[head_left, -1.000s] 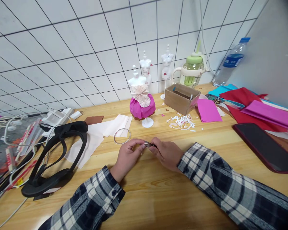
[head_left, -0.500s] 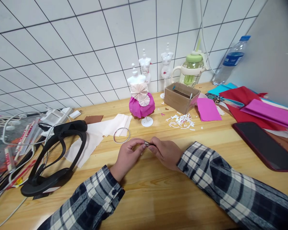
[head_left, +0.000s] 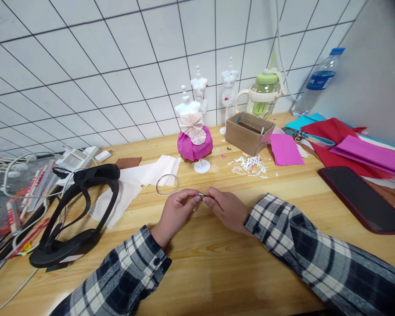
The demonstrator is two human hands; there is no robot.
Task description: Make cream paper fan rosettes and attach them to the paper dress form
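Observation:
My left hand (head_left: pixel 177 213) and my right hand (head_left: pixel 226 209) meet above the middle of the wooden table, fingertips pinched together. Between them is a small dark piece (head_left: pixel 201 195), mostly covered by the fingers; its kind cannot be made out. Just beyond my left hand lies a thin ring, like a bangle (head_left: pixel 166 184). Behind the hands stands a white miniature dress form (head_left: pixel 188 106) on a round base. It wears a puffy magenta paper skirt (head_left: pixel 192 150) and two pleated pale pink paper rosettes (head_left: pixel 191 124).
Two more white dress forms (head_left: pixel 229 83) stand behind. White paper scraps (head_left: pixel 248 165) lie by a brown box (head_left: pixel 245 137). A phone (head_left: pixel 365 197) and coloured papers (head_left: pixel 287 149) are at right. A black headset (head_left: pixel 82 237), cables and pale paper (head_left: pixel 131 175) are at left.
Both hands stay almost in place, still pinched together. The small piece between the fingertips shows a slightly lighter face now.

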